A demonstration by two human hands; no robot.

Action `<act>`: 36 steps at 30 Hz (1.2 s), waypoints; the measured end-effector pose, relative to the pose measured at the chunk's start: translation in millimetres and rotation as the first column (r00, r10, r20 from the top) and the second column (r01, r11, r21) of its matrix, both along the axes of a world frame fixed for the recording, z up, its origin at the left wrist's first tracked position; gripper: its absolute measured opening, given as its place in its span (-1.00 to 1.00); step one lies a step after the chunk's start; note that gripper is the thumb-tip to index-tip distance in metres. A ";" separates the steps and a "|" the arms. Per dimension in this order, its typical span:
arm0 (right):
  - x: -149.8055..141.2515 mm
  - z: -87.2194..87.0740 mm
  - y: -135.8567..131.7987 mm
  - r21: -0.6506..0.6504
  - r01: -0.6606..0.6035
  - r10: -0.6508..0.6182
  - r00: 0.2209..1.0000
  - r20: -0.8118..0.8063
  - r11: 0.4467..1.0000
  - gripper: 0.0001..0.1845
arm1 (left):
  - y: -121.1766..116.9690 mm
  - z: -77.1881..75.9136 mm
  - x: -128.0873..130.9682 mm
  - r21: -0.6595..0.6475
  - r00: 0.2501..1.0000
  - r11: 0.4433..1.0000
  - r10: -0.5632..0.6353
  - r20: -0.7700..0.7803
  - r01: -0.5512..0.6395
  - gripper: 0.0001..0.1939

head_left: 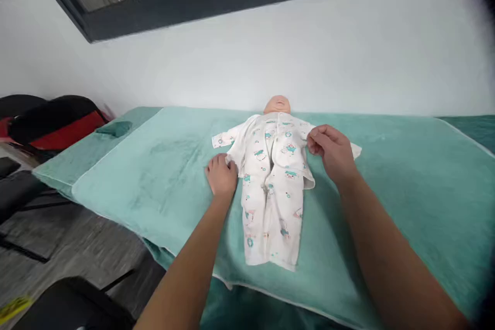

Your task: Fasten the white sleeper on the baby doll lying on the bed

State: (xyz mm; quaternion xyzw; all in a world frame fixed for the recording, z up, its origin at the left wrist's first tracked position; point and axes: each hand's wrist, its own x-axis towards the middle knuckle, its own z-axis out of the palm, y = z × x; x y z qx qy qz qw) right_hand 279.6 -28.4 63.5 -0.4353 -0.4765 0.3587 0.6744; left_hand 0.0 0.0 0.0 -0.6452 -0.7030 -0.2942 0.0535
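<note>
In the head view, a pink-headed baby doll [277, 104] in white printed pajamas [270, 180] lies on a worktop [166, 165] covered in teal plush. The left hand [221, 175] touches the top's side, its grip unclear; the right hand [327, 147] is clenched at a sleeve, cloth grip unclear.

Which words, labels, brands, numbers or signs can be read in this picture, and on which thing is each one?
No text can be read.
Printed marks on the white top and white trousers: too small to tell if any are letters.
Yellow item at lower left: too blurred.
</note>
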 end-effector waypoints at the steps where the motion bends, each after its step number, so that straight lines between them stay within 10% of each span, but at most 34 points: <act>1: -3.8 -5.3 2.0 -0.011 0.031 -0.030 0.999 0.043 0.999 -0.77 | 0.2 1.5 1.0 -0.009 1.000 1.000 0.012 -0.003 -0.012 -0.68; 8: -23.7 -21.6 4.6 0.093 0.163 -0.187 0.893 0.410 0.982 -0.71 | 17.9 16.1 5.8 -0.168 0.930 0.984 0.012 0.368 0.054 -0.51; 13: -23.4 -19.5 2.5 0.082 0.158 -0.177 0.901 0.396 0.984 -0.67 | 39.4 48.4 8.6 -0.203 0.790 0.956 -0.046 0.611 0.213 -0.82; 17: -23.4 -18.5 3.6 0.067 0.163 -0.176 0.905 0.386 0.984 -0.66 | 28.3 95.6 30.5 0.007 0.633 0.934 -0.248 0.733 0.358 -0.69; 20: -22.6 -19.0 4.9 0.061 0.203 -0.211 0.901 0.380 0.977 -0.66 | 5.7 110.5 54.0 0.236 0.608 0.807 -0.570 0.552 0.542 -0.73; 26: -23.3 -19.9 2.0 0.187 0.260 -0.314 0.869 0.383 0.947 -0.80 | -19.6 65.6 76.9 0.064 0.658 0.658 -0.753 0.026 0.750 -0.69; 30: -32.2 -9.6 12.5 0.393 0.194 -0.374 0.808 0.456 0.899 -0.91 | -23.5 52.1 73.5 0.171 0.661 0.657 -0.749 0.039 0.734 -0.69; 36: -31.8 20.4 74.9 0.223 0.307 -0.377 0.667 0.643 0.925 -0.93 | -29.7 38.5 38.6 0.395 0.699 0.722 -0.677 0.230 0.568 -0.71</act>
